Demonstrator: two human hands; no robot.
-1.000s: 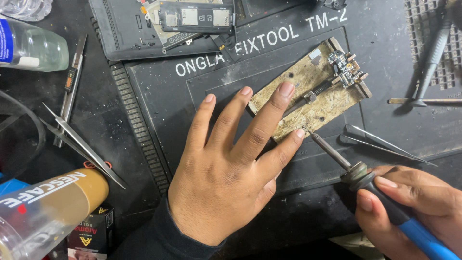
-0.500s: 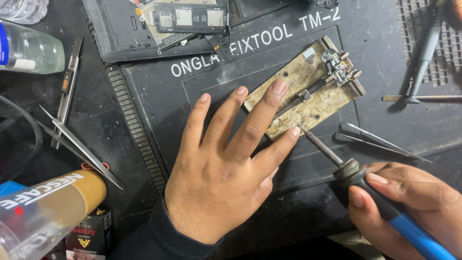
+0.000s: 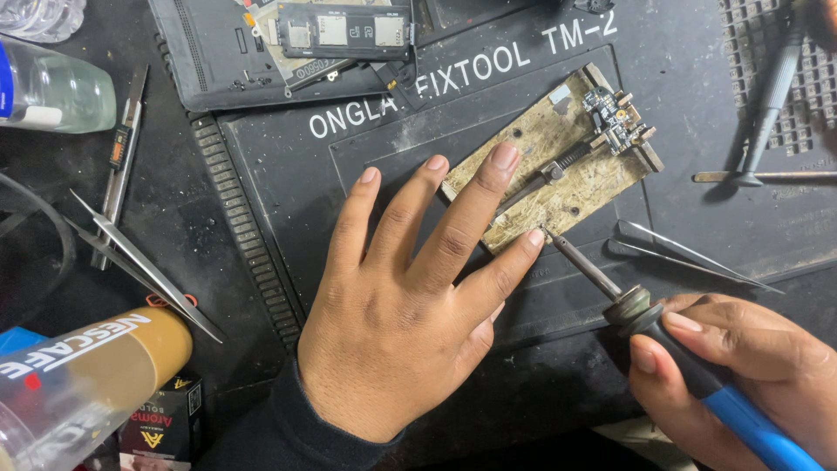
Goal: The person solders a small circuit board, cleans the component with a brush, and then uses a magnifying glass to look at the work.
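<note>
Black repair mat (image 3: 366,157), cluttered w/ tweezers (image 3: 139,262), bottle (image 3: 52,87).

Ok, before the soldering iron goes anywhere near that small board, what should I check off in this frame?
1. Left hand steadies the work: ok, its fingers rest on the tan holder plate.
2. Right hand has a firm grip on the soldering iron: ok, fingers wrapped round the handle.
3. Iron tip clear of skin: not ok, it sits right beside the left little finger.
4. Small circuit board clamped in the plate: ok, seated at the far corner.
5. Tip hot or tinned: cannot tell.
6. Tweezers within reach: ok, lying just beyond the iron.
</note>
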